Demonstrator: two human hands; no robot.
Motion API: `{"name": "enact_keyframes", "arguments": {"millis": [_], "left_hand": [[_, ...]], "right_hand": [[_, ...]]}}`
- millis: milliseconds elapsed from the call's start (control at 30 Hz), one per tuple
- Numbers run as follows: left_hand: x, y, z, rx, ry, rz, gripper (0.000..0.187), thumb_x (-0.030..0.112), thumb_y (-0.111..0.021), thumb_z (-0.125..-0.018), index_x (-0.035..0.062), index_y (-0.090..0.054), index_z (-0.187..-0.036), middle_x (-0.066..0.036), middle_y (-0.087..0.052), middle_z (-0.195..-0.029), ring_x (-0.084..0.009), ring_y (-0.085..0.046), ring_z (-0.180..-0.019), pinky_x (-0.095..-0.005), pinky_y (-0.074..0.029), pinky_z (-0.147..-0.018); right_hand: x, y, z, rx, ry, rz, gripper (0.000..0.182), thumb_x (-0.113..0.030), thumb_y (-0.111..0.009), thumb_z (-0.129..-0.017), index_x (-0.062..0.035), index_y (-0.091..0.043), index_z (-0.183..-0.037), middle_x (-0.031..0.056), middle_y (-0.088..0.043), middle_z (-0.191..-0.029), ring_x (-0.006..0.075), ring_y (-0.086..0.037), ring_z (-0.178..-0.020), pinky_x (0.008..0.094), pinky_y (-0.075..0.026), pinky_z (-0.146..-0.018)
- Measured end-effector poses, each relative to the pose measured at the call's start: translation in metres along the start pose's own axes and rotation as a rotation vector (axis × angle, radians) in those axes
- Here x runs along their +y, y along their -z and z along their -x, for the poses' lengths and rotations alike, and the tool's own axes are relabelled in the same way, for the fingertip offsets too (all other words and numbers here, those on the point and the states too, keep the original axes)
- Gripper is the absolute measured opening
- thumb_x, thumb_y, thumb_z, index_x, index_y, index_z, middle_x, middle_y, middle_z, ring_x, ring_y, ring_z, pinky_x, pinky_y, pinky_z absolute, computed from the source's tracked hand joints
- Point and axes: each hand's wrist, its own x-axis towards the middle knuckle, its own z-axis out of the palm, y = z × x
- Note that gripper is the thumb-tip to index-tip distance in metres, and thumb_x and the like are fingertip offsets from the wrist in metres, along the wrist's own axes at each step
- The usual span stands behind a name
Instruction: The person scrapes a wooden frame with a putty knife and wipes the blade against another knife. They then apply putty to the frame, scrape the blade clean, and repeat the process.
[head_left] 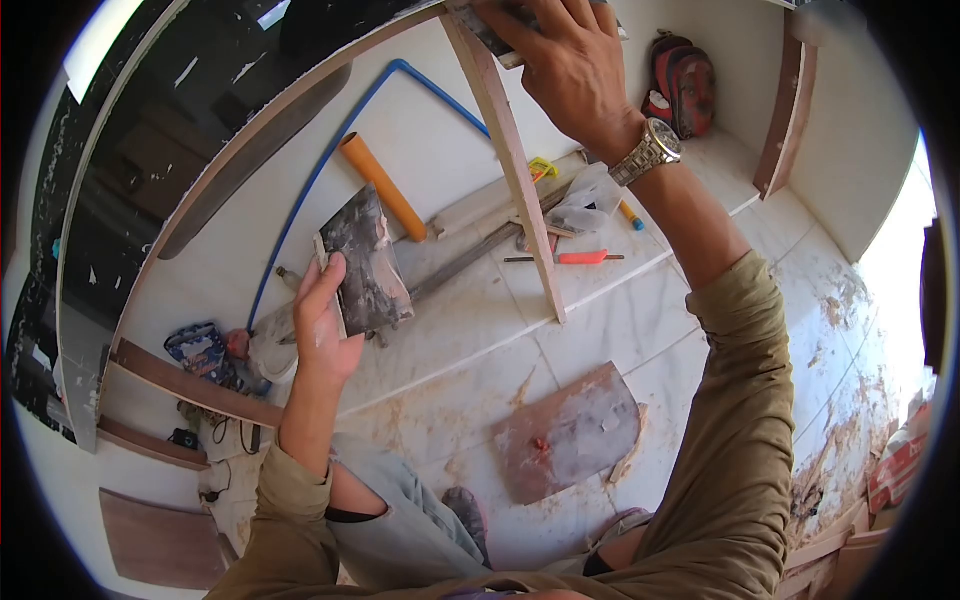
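My left hand (322,312) is closed on the edge of a dark flat putty board (362,258) smeared with pale paste, its right edge ragged with it. Up at the top of the view, my right hand (580,85), with a metal watch (650,150) on its wrist, is closed over a flat putty spreader (500,32). That spreader is partly hidden by the fingers and cut off by the view's edge. It lies by the top of a wooden upright (510,165), where this meets a curved, black-faced panel (215,100).
Below the hands lies a brown board (570,432) with whitish smears. Beyond the panel are an orange pipe (383,187), a blue tube (340,135), a red-handled tool (582,257), a plastic bag (588,200) and a red-black backpack (684,85). Dusty tiles (830,300) stretch right.
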Motion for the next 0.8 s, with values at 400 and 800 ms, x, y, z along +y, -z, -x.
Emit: {"name": "enact_keyframes", "arguments": {"millis": [400,800], "left_hand": [[0.001,0.000,-0.001,-0.034,0.006,0.003,0.039,0.018,-0.055,-0.102,0.0033,-0.052,-0.138,-0.007,-0.063,-0.129,-0.0192,-0.061,-0.116,-0.0365,-0.047,-0.100],[-0.002,-0.003,-0.001,-0.019,0.000,-0.009,0.036,0.018,-0.056,-0.102,0.0038,-0.054,-0.136,-0.006,-0.064,-0.126,-0.0187,-0.062,-0.114,-0.0371,-0.048,-0.099]], "right_hand": [[0.002,-0.003,0.052,-0.141,0.065,0.075,0.044,-0.008,-0.066,-0.085,-0.0194,-0.068,-0.127,-0.0008,-0.060,-0.112,0.0189,-0.054,-0.105,0.0360,-0.039,-0.082],[0.008,-0.006,0.032,-0.035,0.063,0.072,0.042,-0.009,-0.066,-0.086,-0.0198,-0.069,-0.126,-0.0010,-0.060,-0.110,0.0184,-0.055,-0.103,0.0360,-0.039,-0.081]]}}
